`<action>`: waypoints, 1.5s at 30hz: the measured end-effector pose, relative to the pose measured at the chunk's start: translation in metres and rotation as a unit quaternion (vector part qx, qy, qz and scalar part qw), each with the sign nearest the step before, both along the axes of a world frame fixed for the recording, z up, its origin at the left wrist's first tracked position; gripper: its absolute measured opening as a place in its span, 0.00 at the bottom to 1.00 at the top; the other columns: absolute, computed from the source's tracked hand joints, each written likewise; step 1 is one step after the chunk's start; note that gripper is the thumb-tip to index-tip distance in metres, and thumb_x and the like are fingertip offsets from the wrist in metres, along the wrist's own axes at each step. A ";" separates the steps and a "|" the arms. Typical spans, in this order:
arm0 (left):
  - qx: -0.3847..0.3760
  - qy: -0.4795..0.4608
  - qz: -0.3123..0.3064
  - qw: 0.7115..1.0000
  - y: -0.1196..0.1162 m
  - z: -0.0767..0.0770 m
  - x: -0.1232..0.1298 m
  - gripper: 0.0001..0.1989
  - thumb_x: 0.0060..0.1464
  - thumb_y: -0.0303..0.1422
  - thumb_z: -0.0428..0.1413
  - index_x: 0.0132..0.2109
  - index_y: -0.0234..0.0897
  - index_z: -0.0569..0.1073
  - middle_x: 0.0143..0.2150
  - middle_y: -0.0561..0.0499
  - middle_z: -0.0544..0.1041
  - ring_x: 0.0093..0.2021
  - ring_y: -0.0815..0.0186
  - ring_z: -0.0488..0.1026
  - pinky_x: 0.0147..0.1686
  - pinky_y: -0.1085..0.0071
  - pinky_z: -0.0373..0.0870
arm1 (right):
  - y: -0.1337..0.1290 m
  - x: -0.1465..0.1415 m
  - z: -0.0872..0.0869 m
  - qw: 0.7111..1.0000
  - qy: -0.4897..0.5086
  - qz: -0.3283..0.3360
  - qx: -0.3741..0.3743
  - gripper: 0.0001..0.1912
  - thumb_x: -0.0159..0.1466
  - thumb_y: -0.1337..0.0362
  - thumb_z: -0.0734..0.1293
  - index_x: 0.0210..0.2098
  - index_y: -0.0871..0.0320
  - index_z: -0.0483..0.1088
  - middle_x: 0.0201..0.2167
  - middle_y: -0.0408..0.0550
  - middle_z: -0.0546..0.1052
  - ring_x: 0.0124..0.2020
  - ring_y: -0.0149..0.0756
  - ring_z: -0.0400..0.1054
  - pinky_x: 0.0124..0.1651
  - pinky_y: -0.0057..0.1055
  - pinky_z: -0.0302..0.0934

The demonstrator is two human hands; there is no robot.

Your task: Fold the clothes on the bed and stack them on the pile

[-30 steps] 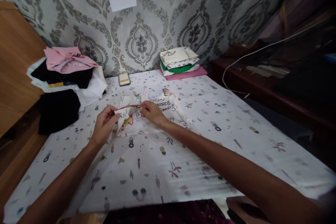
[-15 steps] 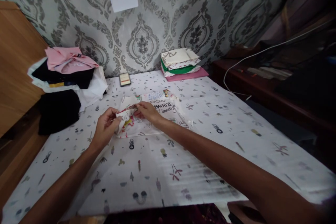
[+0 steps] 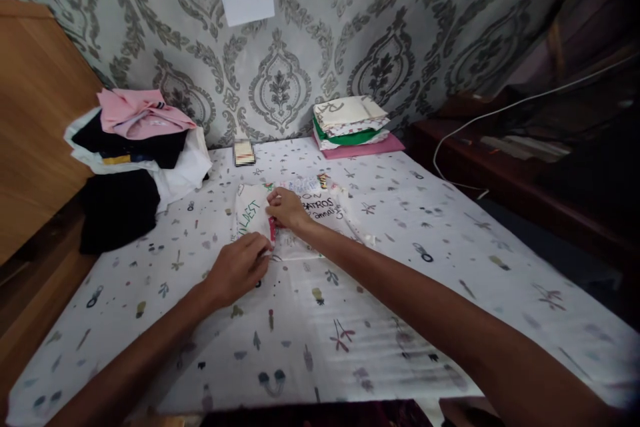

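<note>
A white garment point(image 3: 320, 233) printed with coloured drawings and lettering lies flat on the patterned sheet, its left part folded over toward the middle. My right hand point(image 3: 287, 209) pinches the folded part near its upper edge, beside a strip of red. At the lower corner of that same fold, my left hand point(image 3: 243, 265) has its fingers closed on the cloth. The fingertips of both hands are partly hidden against the fabric.
Folded clothes point(image 3: 350, 123) are stacked at the back by the wall. Loose clothes point(image 3: 140, 130), pink, black and white, are heaped at the left near a wooden cabinet point(image 3: 40, 113). A small card-like item point(image 3: 245, 153) lies at the back. A white cable point(image 3: 470, 119) hangs at the right.
The left part of the garment, lifted before, now lies folded over. My left hand has moved right and down along it, and my right hand slightly right. The view has shifted a little.
</note>
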State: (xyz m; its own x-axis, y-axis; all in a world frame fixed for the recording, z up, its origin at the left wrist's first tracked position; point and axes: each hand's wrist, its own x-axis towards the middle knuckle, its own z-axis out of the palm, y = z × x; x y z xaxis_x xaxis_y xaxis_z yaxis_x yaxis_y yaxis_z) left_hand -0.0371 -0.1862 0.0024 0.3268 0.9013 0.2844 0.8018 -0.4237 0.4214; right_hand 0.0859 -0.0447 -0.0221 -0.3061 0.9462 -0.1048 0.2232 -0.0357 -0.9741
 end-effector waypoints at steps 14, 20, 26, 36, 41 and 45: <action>-0.020 -0.084 0.177 0.980 0.093 -0.006 -0.075 0.08 0.57 0.32 0.49 0.41 0.41 0.72 0.32 0.53 0.74 0.33 0.63 0.71 0.35 0.68 0.66 | 0.057 0.004 0.007 0.952 -0.281 -0.041 0.117 0.12 0.63 0.57 0.66 0.37 0.59 0.76 0.40 0.56 0.80 0.44 0.45 0.73 0.43 0.34 0.64; -0.025 -0.061 0.158 0.985 0.165 -0.022 -0.099 0.07 0.52 0.32 0.53 0.38 0.41 0.75 0.31 0.51 0.71 0.35 0.60 0.70 0.40 0.64 0.66 | 0.068 -0.017 0.008 0.946 -0.302 -0.028 0.115 0.01 0.57 0.66 0.69 0.30 0.57 0.73 0.39 0.54 0.80 0.42 0.44 0.74 0.41 0.34 0.64; -0.022 -0.072 0.166 0.983 0.175 -0.033 -0.112 0.05 0.53 0.33 0.52 0.30 0.40 0.68 0.33 0.51 0.71 0.36 0.62 0.68 0.38 0.65 0.66 | 0.072 -0.030 0.003 0.956 -0.255 -0.032 0.143 0.06 0.62 0.71 0.63 0.35 0.55 0.70 0.41 0.50 0.78 0.44 0.39 0.71 0.44 0.32 0.63; 0.051 -0.055 0.194 0.978 0.152 -0.037 -0.096 0.09 0.58 0.30 0.50 0.46 0.41 0.69 0.44 0.46 0.73 0.48 0.55 0.69 0.51 0.57 0.66 | 0.072 -0.022 -0.003 0.977 -0.172 -0.027 0.126 0.15 0.60 0.62 0.68 0.46 0.53 0.66 0.31 0.41 0.73 0.32 0.36 0.69 0.40 0.33 0.65; 0.085 -0.053 0.144 0.984 0.124 -0.029 -0.068 0.09 0.62 0.31 0.46 0.48 0.40 0.68 0.47 0.44 0.73 0.51 0.55 0.69 0.54 0.57 0.66 | 0.060 -0.019 0.000 0.963 -0.151 0.033 0.223 0.28 0.54 0.75 0.64 0.54 0.54 0.64 0.40 0.44 0.69 0.39 0.35 0.67 0.49 0.34 0.64; 0.049 -0.030 0.089 0.994 0.111 -0.036 -0.053 0.11 0.65 0.35 0.47 0.51 0.39 0.69 0.49 0.43 0.73 0.51 0.55 0.69 0.54 0.56 0.67 | 0.059 -0.020 -0.002 0.969 -0.150 -0.008 0.194 0.28 0.52 0.78 0.62 0.51 0.55 0.67 0.44 0.48 0.67 0.40 0.36 0.67 0.51 0.35 0.64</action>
